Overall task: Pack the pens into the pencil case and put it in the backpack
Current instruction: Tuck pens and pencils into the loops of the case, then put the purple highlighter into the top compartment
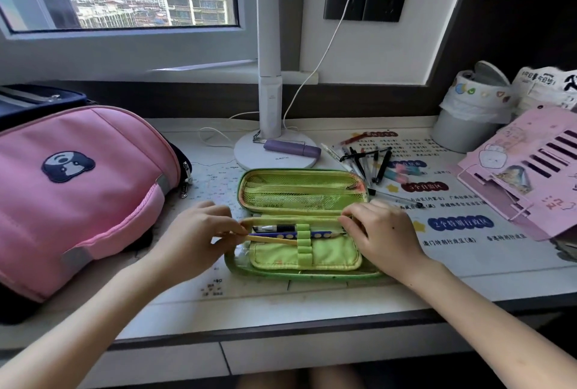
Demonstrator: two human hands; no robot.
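A green pencil case (327,252) lies open in the middle of the desk, its mesh lid flat behind it. Inside, a blue dotted pencil (315,235) runs through an elastic loop, with a dark pen (274,228) just above it. My left hand (199,232) pinches the end of a yellow pencil (271,239) at the case's left edge. My right hand (381,232) rests on the case's right end, fingertips near the blue pencil's tip. Several loose pens (371,162) lie on the desk behind and to the right of the case. A pink backpack (78,188) lies at the left.
A white lamp base (249,154) with a purple tube-shaped case (292,148) on it stands behind the pencil case, and a cable trails beside it. At the right are a pink slotted stand (524,170) and a grey bin (456,132). The desk's front edge (281,326) is near me.
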